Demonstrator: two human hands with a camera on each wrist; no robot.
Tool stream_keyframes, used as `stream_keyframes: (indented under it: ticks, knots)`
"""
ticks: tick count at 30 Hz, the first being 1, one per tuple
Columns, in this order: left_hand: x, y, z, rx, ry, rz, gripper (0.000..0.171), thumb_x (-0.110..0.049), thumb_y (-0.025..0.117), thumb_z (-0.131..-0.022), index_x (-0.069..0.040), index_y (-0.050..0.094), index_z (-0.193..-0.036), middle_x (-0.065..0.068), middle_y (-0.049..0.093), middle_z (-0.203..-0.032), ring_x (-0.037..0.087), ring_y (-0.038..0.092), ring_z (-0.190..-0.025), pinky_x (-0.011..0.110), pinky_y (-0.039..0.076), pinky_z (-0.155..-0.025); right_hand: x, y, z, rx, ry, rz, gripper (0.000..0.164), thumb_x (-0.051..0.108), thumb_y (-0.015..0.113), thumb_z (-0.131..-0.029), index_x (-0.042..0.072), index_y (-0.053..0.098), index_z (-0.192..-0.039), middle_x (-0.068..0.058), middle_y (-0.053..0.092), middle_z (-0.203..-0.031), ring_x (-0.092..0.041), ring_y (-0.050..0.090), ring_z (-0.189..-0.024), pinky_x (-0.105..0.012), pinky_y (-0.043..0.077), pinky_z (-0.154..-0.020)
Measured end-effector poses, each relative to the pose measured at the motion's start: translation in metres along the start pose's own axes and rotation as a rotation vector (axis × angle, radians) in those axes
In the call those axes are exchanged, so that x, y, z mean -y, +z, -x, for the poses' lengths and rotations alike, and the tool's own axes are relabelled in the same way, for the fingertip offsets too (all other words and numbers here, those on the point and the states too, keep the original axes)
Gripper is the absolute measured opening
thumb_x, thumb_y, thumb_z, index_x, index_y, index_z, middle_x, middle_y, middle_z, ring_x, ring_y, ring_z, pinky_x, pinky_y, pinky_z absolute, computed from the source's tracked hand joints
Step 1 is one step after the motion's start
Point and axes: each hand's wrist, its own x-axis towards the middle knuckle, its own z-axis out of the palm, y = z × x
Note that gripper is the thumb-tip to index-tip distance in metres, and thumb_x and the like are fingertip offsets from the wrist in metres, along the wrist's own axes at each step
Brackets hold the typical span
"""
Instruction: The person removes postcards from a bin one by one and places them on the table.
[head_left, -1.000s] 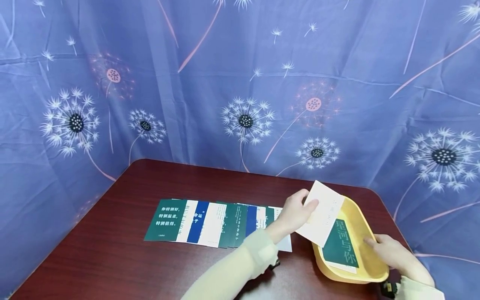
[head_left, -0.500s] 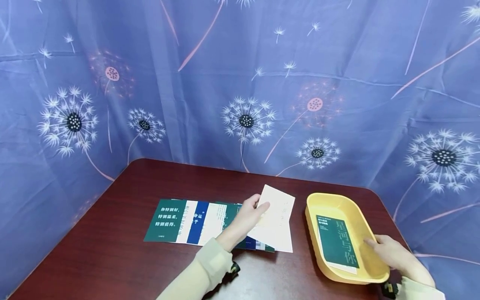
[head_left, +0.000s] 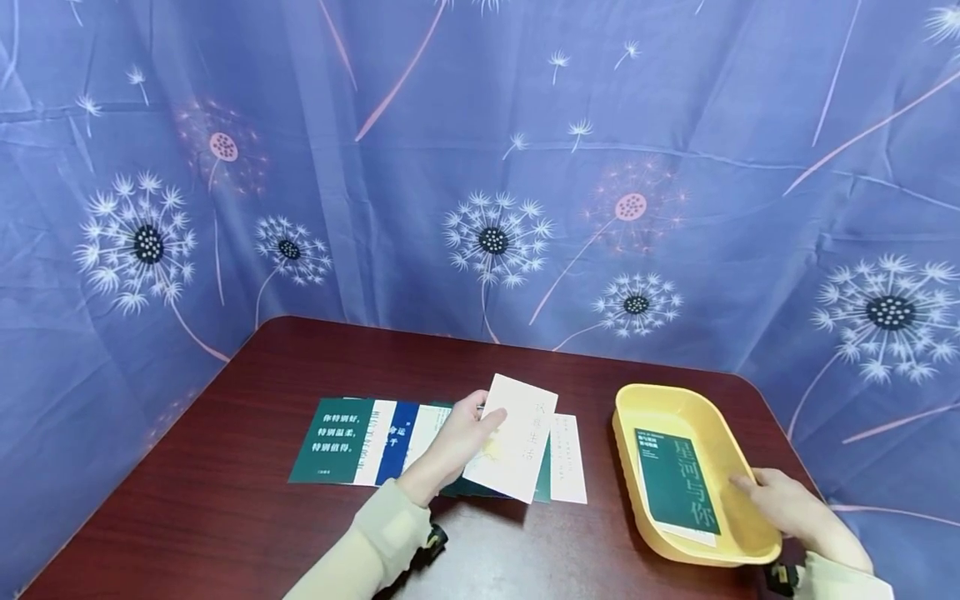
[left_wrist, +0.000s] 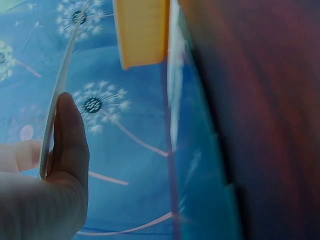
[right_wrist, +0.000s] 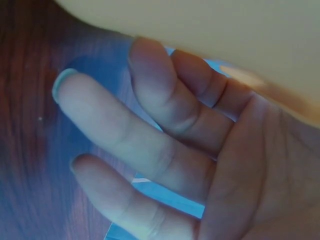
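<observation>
My left hand (head_left: 453, 437) pinches a white postcard (head_left: 517, 433), with the thumb on its printed face. In the left wrist view that postcard (left_wrist: 62, 80) shows edge-on between thumb and fingers. It overlaps the right part of a row of fanned-out postcards (head_left: 330, 442), green, white and blue, on the table. My right hand (head_left: 787, 508) grips the right side of a yellow tray (head_left: 660, 400), thumb inside the wall; in the right wrist view the fingers (right_wrist: 115, 125) lie at the tray's underside. A green postcard (head_left: 675, 479) lies in the tray over a white one.
The dark red wooden table (head_left: 225, 533) has rounded far corners. A blue curtain (head_left: 420, 208) with dandelion prints hangs behind it and along both sides. One white postcard (head_left: 568, 458) forms the right end of the row.
My left hand has carried the white postcard left, from over the tray to over the row, uncovering the green postcard in the tray. My right hand has stayed on the tray.
</observation>
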Motion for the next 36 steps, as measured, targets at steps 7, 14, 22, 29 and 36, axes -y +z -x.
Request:
stream_keyframes:
  ticks: [7,14,22,29,36]
  knots:
    - [-0.009,-0.019,0.007,-0.025,-0.001,-0.021,0.037,-0.021,0.059,-0.099,-0.002,0.051,-0.130,0.012,0.067,-0.105,0.022,0.066,-0.086,0.035,0.054,-0.072,-0.002,0.005,-0.001,0.012,0.006,-0.087,0.046,0.022,0.043,-0.104,-0.022,0.053,-0.115,-0.012,0.065,-0.082,-0.020,0.063,-0.069,-0.036,0.053,-0.060]
    - [-0.002,-0.051,0.019,-0.080,-0.065,-0.010,0.035,-0.014,0.057,-0.099,0.000,0.048,-0.130,0.015,0.068,-0.096,0.024,0.068,-0.075,0.038,0.056,-0.063,-0.001,0.001,-0.002,0.002,-0.004,-0.023,0.044,0.024,0.043,-0.104,-0.016,0.060,-0.109,-0.012,0.066,-0.086,-0.018,0.060,-0.074,-0.035,0.050,-0.066]
    - [-0.009,-0.093,0.035,-0.213,-0.119,-0.096,0.035,-0.012,0.059,-0.098,-0.002,0.050,-0.130,0.016,0.066,-0.100,0.025,0.066,-0.073,0.038,0.055,-0.061,0.000,0.001,0.000,0.009,0.007,-0.063,0.043,0.022,0.042,-0.105,-0.017,0.060,-0.107,-0.011,0.066,-0.083,-0.018,0.061,-0.071,-0.034,0.051,-0.064]
    - [-0.019,-0.130,0.045,-0.313,-0.122,-0.117,0.039,-0.013,0.057,-0.098,0.000,0.046,-0.133,0.017,0.066,-0.101,0.022,0.064,-0.077,0.034,0.053,-0.063,0.001,0.003,-0.001,0.006,0.004,-0.081,0.042,0.020,0.042,-0.104,-0.019,0.058,-0.108,-0.011,0.066,-0.082,-0.019,0.062,-0.069,-0.035,0.052,-0.062]
    - [-0.024,-0.150,0.049,-0.372,-0.114,-0.122,0.040,-0.014,0.056,-0.099,0.000,0.044,-0.135,0.017,0.068,-0.102,0.021,0.067,-0.074,0.033,0.055,-0.062,0.000,0.001,-0.001,0.017,0.006,-0.073,0.043,0.021,0.042,-0.104,-0.018,0.059,-0.109,-0.011,0.066,-0.084,-0.018,0.062,-0.071,-0.034,0.051,-0.064]
